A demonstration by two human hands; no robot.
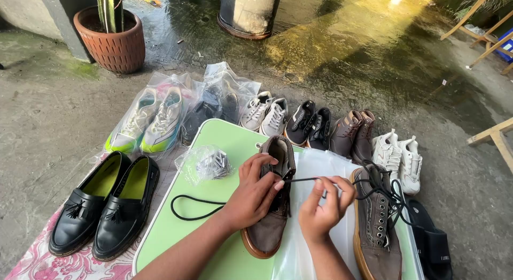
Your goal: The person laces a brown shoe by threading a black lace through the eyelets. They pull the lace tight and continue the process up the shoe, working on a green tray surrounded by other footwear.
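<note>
Head view: looking down at a green table (187, 226) set on wet concrete.
Left hand (254, 197): curling over a brown shoe (272, 205) lying on the table, thumb and fingers gripping its upper by the eyelets.
Right hand (323, 205): pinching a black lace (304, 179) between thumb and forefinger, just beside the shoe's eyelets.
Lace: running taut between the two hands, its other end trailing in a loop across the table to the left.
Second brown shoe (377, 232): lying to the right of the hands, one loose black lace tangling over its top.
Bag (206, 163): one clear bag of small metal bits sitting on the table, near the left hand.
Pairs around the table: two black loafers (104, 208) at left, two bagged pairs beyond the table, then a grey, a black, a brown and a white pair lining up toward the right.
Sandal (433, 242): one black one lying at far right.
Pot (112, 39): one clay pot standing at top left.
</note>
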